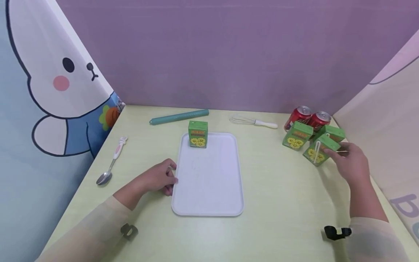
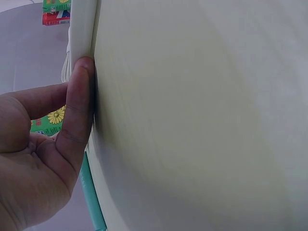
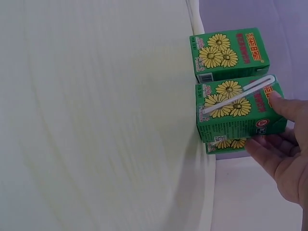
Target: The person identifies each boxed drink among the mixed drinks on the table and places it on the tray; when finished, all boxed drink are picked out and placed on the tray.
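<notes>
My left hand (image 1: 158, 178) is at the left side of a white tray (image 1: 209, 182), its thumb and fingers bent at the rim. In the left wrist view, a fingertip touches the tray edge (image 2: 84, 29). One green drink carton (image 1: 198, 134) with yellow flowers stands at the tray's far left corner. At the right, my right hand (image 1: 353, 162) grips another green carton (image 1: 319, 151), thumb on one side and fingers on the other. A white straw (image 3: 240, 95) lies slantwise across its front. Two more green cartons, one on the left (image 1: 298, 136) and one behind (image 1: 334, 133), stand close by.
Two red cans (image 1: 299, 118) stand behind the cartons at the back right. A whisk (image 1: 253, 122) and a teal rolling pin (image 1: 179, 117) lie along the back of the table. A spoon (image 1: 112, 160) lies at the left edge. A purple backdrop (image 1: 229, 54) rises behind.
</notes>
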`<action>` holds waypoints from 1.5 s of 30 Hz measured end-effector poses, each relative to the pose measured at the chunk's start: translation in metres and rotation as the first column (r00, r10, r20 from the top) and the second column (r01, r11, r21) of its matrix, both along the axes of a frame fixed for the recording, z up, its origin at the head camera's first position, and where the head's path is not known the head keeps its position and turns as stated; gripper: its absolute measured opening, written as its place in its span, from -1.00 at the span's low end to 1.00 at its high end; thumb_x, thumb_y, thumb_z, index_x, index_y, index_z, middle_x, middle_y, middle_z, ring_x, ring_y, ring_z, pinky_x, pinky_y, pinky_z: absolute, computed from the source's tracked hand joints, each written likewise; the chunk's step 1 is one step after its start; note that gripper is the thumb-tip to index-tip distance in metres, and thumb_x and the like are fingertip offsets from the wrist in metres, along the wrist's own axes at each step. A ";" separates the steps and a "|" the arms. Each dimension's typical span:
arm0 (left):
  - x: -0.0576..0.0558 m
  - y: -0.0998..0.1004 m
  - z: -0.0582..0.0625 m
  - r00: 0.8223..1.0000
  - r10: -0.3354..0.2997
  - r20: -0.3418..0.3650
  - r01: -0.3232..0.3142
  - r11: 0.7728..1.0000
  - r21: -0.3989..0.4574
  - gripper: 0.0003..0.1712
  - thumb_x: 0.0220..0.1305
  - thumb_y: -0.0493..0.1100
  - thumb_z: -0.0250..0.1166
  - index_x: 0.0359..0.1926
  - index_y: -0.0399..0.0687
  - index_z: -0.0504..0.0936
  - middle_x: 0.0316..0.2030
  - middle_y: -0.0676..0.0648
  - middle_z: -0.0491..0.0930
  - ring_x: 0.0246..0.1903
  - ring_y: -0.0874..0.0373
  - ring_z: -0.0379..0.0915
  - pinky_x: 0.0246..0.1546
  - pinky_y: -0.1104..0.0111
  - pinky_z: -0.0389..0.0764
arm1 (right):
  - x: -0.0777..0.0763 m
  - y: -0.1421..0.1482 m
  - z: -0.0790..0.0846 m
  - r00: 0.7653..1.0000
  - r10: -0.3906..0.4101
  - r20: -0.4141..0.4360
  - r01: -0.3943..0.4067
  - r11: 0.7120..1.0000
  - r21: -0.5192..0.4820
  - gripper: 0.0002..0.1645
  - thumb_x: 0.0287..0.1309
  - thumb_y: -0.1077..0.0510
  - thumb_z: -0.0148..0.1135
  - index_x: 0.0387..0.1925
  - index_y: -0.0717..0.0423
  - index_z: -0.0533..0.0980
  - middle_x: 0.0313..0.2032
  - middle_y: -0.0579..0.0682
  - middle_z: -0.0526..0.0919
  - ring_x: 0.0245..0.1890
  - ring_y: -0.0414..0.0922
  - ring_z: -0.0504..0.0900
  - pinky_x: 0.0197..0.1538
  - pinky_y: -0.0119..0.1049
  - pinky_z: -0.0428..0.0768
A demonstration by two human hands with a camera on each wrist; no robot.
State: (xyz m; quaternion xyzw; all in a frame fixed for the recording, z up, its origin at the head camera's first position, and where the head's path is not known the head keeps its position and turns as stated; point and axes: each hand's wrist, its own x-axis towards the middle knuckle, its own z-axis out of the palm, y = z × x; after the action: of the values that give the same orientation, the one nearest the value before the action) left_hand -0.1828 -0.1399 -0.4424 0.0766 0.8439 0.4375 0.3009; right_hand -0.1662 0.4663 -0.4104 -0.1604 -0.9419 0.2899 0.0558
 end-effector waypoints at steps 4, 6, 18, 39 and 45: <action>-0.001 0.000 0.000 1.000 -0.001 0.005 0.001 1.000 -0.009 -0.47 0.31 -0.28 0.25 0.19 -0.26 0.21 -0.45 -0.20 0.59 -0.57 0.02 0.63 -0.45 0.24 0.67 | 0.000 -0.006 0.000 1.000 -0.007 -0.008 0.007 1.000 -0.026 0.05 0.20 -0.42 0.11 0.36 0.34 0.23 0.17 0.37 0.45 0.10 0.25 0.46 -0.31 -0.29 0.47; -0.001 0.000 -0.001 1.000 -0.002 0.007 0.002 1.000 -0.012 -0.47 0.31 -0.28 0.25 0.19 -0.25 0.21 -0.45 -0.20 0.60 -0.57 0.02 0.63 -0.45 0.25 0.67 | -0.001 -0.010 -0.001 1.000 -0.011 -0.019 0.011 0.999 -0.032 0.04 0.18 -0.42 0.13 0.36 0.30 0.25 0.16 0.34 0.46 0.09 0.21 0.46 -0.31 -0.29 0.48; -0.002 0.000 0.000 1.000 0.009 0.015 -0.009 1.000 -0.026 -0.47 0.30 -0.28 0.26 0.19 -0.23 0.22 -0.44 -0.20 0.60 -0.56 0.00 0.64 -0.44 0.25 0.68 | -0.001 -0.030 -0.003 0.997 0.008 -0.070 -0.009 1.000 -0.017 -0.03 0.12 -0.43 0.20 0.28 0.22 0.36 0.05 0.18 0.55 0.01 0.01 0.42 -0.18 -0.19 0.39; 0.000 0.002 0.002 1.000 0.002 0.002 -0.002 1.000 -0.011 -0.48 0.30 -0.30 0.25 0.18 -0.27 0.21 -0.45 -0.20 0.59 -0.58 0.03 0.62 -0.46 0.25 0.67 | -0.015 -0.097 0.022 0.972 0.155 -0.176 -0.164 0.986 -0.039 -0.12 0.10 -0.35 0.30 0.23 0.18 0.42 -0.02 0.18 0.62 0.02 0.09 0.56 -0.05 -0.18 0.51; 0.001 0.002 0.003 1.000 0.002 -0.005 -0.002 1.000 -0.018 -0.48 0.30 -0.31 0.24 0.18 -0.29 0.21 -0.46 -0.20 0.59 -0.58 0.03 0.63 -0.46 0.26 0.67 | -0.024 -0.120 0.023 0.960 0.199 -0.199 -0.218 0.973 -0.079 -0.20 0.07 -0.33 0.34 0.18 0.09 0.46 -0.04 0.06 0.58 -0.01 -0.03 0.54 -0.11 -0.45 0.53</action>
State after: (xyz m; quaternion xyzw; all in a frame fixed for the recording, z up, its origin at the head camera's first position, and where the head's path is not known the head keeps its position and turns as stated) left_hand -0.1820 -0.1375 -0.4394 0.0744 0.8486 0.4300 0.2991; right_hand -0.1898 0.3466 -0.3875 -0.0344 -0.9283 0.3548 0.1061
